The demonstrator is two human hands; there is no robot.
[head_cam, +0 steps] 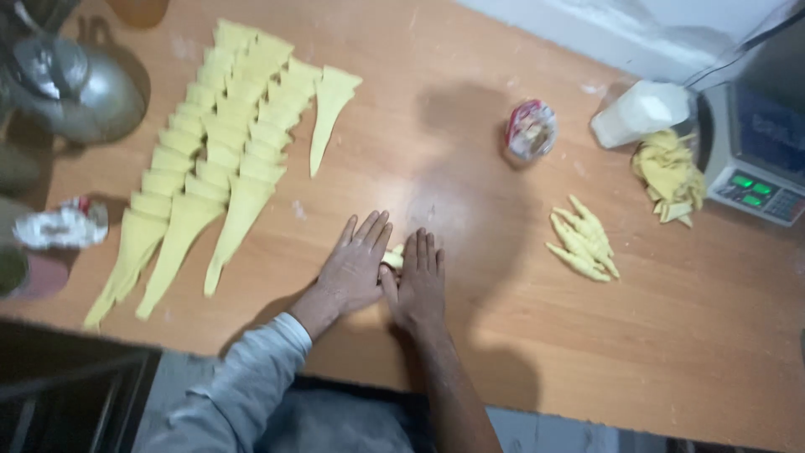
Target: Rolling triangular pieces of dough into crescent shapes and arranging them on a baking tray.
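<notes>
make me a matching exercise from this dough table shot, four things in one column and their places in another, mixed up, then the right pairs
Things
1. cut dough triangles
2. rolled dough pieces
3. dough scraps
4. piece of dough

Places
A. under the palms of the left hand and right hand
B. in a heap beside the scale, far right
C. in overlapping rows on the left of the wooden table
D. in a small cluster right of the hands

Pairs: 1-C, 2-D, 3-B, 4-A
</notes>
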